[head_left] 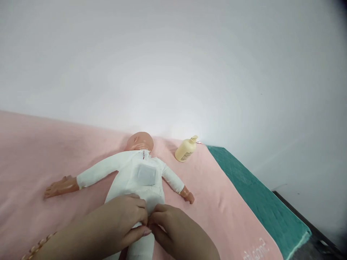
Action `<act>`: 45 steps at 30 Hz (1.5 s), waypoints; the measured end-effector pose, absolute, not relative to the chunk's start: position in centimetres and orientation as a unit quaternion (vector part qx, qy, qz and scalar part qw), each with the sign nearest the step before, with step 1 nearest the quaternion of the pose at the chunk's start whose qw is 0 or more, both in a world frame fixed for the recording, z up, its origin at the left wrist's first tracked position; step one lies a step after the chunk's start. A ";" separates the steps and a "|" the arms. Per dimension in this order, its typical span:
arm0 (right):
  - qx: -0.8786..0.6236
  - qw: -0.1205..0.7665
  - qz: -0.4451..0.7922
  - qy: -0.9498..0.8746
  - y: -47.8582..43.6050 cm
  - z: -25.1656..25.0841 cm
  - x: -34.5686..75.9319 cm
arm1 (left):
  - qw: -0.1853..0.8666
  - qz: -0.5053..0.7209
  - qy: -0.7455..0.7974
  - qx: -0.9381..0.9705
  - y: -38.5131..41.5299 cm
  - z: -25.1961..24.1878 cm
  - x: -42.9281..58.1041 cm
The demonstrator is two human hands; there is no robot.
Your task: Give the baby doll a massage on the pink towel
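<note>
A baby doll (121, 184) with a white cloth body lies on a pink blanket, its head toward the wall and arms spread out. A pale square patch (146, 174) shows on its chest. My left hand (132, 216) rests at the doll's hips, fingers curled and thumb bent toward the middle. Close against it is my right hand (166, 225), also with curled fingers, at the top of the legs. The fingertips of both hands meet there. Whatever is pinched between them is too hidden to name.
A pale yellow pump bottle (185, 150) stands tilted in view beyond the doll's arm on the right. The pink blanket (217, 202) lies over a green mat (252, 191). A white wall (173, 65) rises behind. A dark edge (306, 224) runs along the right.
</note>
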State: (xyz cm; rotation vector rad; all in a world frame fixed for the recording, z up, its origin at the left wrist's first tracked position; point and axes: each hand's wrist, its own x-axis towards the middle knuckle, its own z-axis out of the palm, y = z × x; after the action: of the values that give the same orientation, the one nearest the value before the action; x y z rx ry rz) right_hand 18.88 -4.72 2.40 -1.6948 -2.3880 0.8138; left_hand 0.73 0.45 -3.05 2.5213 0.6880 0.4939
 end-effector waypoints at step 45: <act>-0.592 0.216 0.266 -0.730 -2.7 0.7 18.0 | 0.117 0.265 0.245 0.925 1.9 -2.2 0.7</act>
State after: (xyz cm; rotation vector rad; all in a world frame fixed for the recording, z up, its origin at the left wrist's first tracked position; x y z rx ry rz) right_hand 18.03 -2.71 0.73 -1.6395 -2.0216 0.7382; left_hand 0.66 1.91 -2.15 2.7075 0.7175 0.7749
